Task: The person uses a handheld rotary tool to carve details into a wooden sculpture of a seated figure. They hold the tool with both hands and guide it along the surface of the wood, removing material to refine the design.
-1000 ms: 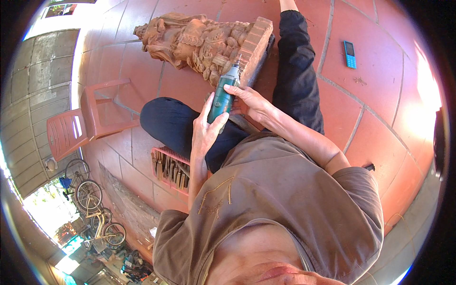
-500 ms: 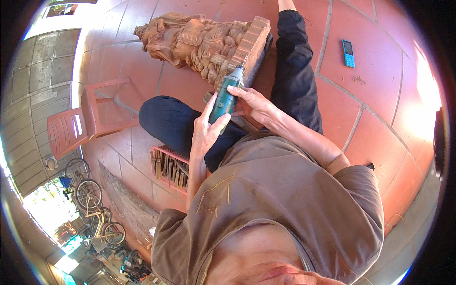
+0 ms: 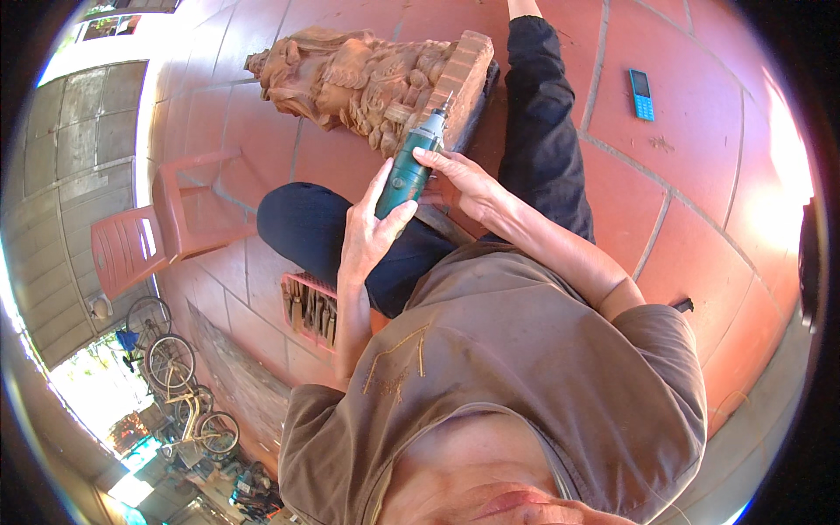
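Both my hands hold a green rotary grinder (image 3: pixel 404 182) with a grey nose, its thin bit pointing up and away from me. My left hand (image 3: pixel 367 224) wraps the rear of the body, thumb along one side. My right hand (image 3: pixel 467 185) grips nearer the nose, thumb pressed on top and fingers partly hidden beneath. Just beyond the grinder's tip lies a carved wooden statue (image 3: pixel 350 77) on its side, its stepped base toward my outstretched leg. The bit overlaps the base in view; whether it touches I cannot tell.
A pink basket (image 3: pixel 308 331) of chisels sits by my left forearm. A plastic chair (image 3: pixel 166 219) stands at the left, with bicycles (image 3: pixel 179 372) behind. On the tiled floor at the right lies a blue phone (image 3: pixel 641 94). My bent knee is left of the grinder.
The grinder and both hands have shifted slightly left, and the grinder's rear has tilted a little. My grip looks the same. The view has moved slightly.
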The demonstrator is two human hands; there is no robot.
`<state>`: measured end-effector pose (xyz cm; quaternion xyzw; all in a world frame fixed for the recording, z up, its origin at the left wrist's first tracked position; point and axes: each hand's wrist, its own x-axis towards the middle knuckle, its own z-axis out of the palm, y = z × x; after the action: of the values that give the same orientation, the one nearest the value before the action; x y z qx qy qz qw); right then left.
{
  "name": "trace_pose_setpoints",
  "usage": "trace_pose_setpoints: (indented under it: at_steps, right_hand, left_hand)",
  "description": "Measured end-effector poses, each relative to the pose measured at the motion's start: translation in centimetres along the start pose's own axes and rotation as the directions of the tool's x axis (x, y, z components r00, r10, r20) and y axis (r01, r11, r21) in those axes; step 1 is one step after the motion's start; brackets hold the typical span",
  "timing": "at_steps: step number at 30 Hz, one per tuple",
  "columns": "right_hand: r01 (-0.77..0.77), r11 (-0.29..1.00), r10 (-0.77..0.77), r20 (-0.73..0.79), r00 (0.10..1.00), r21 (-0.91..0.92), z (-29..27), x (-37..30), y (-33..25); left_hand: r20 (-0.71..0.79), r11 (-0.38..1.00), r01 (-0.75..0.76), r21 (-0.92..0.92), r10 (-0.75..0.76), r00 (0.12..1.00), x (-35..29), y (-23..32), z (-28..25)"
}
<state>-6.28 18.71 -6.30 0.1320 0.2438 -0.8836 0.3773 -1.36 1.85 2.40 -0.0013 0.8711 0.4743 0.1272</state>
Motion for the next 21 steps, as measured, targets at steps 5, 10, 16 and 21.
trace_pose_setpoints:
  at_steps: [5, 10, 16, 21]
  right_hand:
    - [0.017, 0.999, -0.016, -0.011, 1.0, 0.029, -0.36, 0.59, -0.08]
    - [0.011, 0.999, -0.011, -0.001, 1.0, 0.037, -0.37, 0.35, -0.27]
    - [0.026, 0.999, -0.026, -0.014, 1.0, 0.027, -0.42, 0.27, 0.02]
    - [0.027, 0.999, -0.027, -0.027, 0.999, 0.025, -0.53, 0.27, 0.06]
  left_hand:
    - [0.019, 0.998, -0.057, 0.027, 0.057, 0.998, 1.13, -0.13, -0.38]
    - [0.035, 1.0, -0.005, 0.009, 0.005, 0.999, 1.0, -0.01, -0.23]
    - [0.032, 0.999, -0.02, 0.025, 0.019, 0.999, 0.85, -0.04, -0.06]
    - [0.048, 1.0, 0.003, 0.025, -0.004, 0.999, 0.89, 0.19, -0.11]
